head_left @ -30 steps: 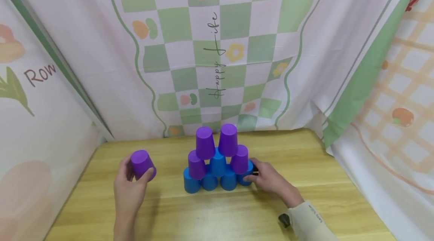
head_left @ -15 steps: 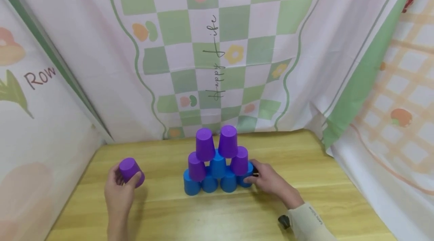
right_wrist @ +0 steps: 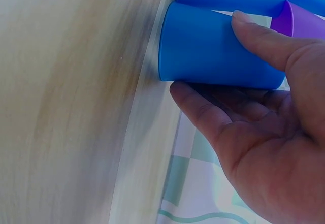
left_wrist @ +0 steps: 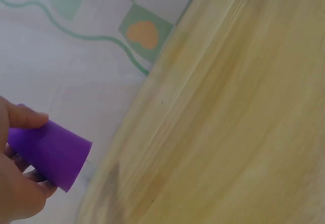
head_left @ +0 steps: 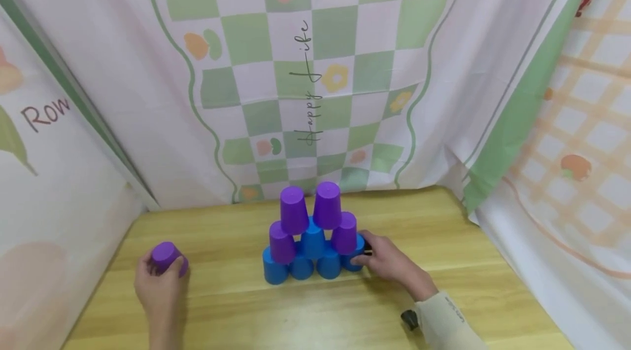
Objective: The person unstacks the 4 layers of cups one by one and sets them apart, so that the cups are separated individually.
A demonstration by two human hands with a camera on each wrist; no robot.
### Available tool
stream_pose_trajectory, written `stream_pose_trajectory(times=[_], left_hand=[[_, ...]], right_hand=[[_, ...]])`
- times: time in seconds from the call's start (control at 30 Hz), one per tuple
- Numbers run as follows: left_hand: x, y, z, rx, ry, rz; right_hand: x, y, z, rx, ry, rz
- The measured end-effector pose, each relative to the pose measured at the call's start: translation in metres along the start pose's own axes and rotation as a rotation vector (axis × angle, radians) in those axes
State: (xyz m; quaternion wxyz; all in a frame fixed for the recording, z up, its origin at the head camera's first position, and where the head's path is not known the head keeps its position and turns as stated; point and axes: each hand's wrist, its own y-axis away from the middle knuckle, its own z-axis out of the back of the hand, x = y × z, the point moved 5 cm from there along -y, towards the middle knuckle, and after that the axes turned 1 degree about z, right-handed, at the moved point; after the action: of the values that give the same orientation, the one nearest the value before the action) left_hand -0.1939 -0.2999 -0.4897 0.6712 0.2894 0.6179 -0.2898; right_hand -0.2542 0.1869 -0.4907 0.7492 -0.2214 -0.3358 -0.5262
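Note:
My left hand (head_left: 160, 284) grips a purple cup (head_left: 166, 258), mouth down and slightly tilted, at the left of the table. In the left wrist view that cup (left_wrist: 53, 153) sits between thumb and fingers, apart from the wood. A pyramid of upside-down cups stands mid-table: a bottom row of blue cups (head_left: 276, 268), then a blue cup (head_left: 313, 240) between two purple ones (head_left: 282, 243), then two purple cups (head_left: 327, 207) on top. My right hand (head_left: 391, 257) holds the rightmost bottom blue cup (right_wrist: 213, 49), thumb on its near side and fingers along its outer side.
The wooden table (head_left: 296, 317) ends at a checkered fabric backdrop (head_left: 291, 120) close behind the pyramid. More fabric hangs at the left (head_left: 64, 213) and right. A small black object (head_left: 409, 319) is beside the right sleeve (head_left: 446, 320).
My left hand has moved left and nearer to me, carrying the purple cup away from the pyramid. The right hand and the stacked cups keep their places; the head view shifts slightly.

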Motion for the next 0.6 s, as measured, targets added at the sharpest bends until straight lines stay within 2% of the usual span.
stream_pose_trajectory(times=[0.17,0.33,0.6], left_hand=[[0.004,-0.003,0.009,-0.043,0.042,0.030],[0.007,-0.007,0.014,-0.067,0.024,0.048],[0.015,-0.011,0.020,-0.043,0.044,0.126]], right_hand=[[0.001,0.000,0.000,0.009,-0.012,0.003],[0.001,0.000,0.001,0.010,-0.018,0.004],[0.001,-0.001,0.000,0.012,-0.018,0.004]])
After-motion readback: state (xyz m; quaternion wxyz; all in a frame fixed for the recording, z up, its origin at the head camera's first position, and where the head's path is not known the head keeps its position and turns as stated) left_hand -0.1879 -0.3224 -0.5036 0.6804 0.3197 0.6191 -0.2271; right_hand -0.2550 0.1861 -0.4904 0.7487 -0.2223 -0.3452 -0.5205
